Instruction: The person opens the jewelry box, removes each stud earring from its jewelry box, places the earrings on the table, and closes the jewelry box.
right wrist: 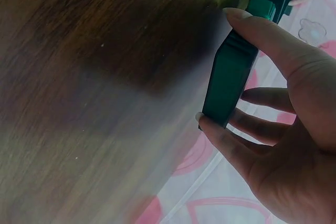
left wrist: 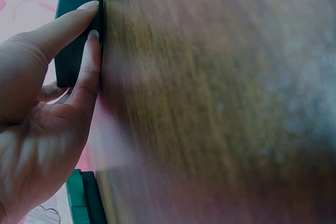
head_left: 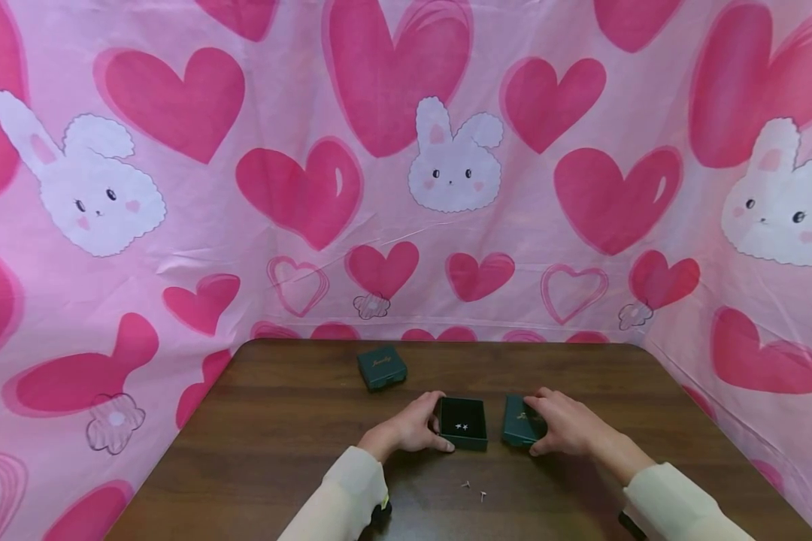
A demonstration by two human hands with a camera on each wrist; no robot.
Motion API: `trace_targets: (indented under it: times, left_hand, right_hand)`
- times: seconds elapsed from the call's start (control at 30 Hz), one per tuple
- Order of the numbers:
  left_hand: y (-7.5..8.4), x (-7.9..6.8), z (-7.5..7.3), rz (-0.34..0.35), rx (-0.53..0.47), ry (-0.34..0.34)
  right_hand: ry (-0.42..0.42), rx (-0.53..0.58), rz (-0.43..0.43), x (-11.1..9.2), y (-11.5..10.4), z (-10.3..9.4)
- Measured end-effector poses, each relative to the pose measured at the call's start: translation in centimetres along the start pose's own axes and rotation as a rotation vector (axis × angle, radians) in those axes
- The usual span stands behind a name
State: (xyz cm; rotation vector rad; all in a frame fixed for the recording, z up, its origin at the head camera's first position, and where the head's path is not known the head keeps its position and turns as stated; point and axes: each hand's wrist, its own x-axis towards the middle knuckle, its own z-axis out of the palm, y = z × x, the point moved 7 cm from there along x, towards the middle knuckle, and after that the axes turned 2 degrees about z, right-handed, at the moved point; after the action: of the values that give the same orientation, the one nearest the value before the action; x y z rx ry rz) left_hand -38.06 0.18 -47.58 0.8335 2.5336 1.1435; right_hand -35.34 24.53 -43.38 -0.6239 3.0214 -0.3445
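An open dark green jewelry box [head_left: 472, 444] with a black inside lies near the table's middle. Two small silver star-shaped earrings [head_left: 462, 427] rest in it. My left hand [head_left: 414, 425] grips the box at its left side, thumb at the near corner; in the left wrist view, the thumb and fingers press around the box's dark green wall [left wrist: 71, 56]. Just right of it is a matching green lid [head_left: 516, 430] with gold lettering partly covered by fingers. My right hand [head_left: 568, 425] holds this lid from the right, thumb and fingers spread along its edges [right wrist: 231, 72].
On the dark wood table [head_left: 298, 421], a second green box [head_left: 382, 368] with gold lettering sits shut toward the back. Two tiny metal stud pieces [head_left: 483, 495] lie in front of the open box. Behind hangs a pink heart-and-rabbit cloth [head_left: 298, 293].
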Motion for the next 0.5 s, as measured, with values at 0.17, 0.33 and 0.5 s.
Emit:
trace_targets:
  times: [0.17, 0.33, 0.5]
  left_hand:
    - [-0.25, -0.08, 0.01, -0.027, -0.008, -0.005]
    - [-0.3, -0.11, 0.0, -0.033, -0.002, -0.004]
    - [-0.22, -0.01, -0.07, -0.028, 0.006, -0.003]
  right_hand:
    - [-0.018, 0.017, 0.028, 0.07, 0.46, 0.2]
    - [-0.023, 0.017, 0.043, -0.05, 0.78, 0.27]
    - [-0.022, 0.018, 0.029, -0.18, 1.0, 0.27]
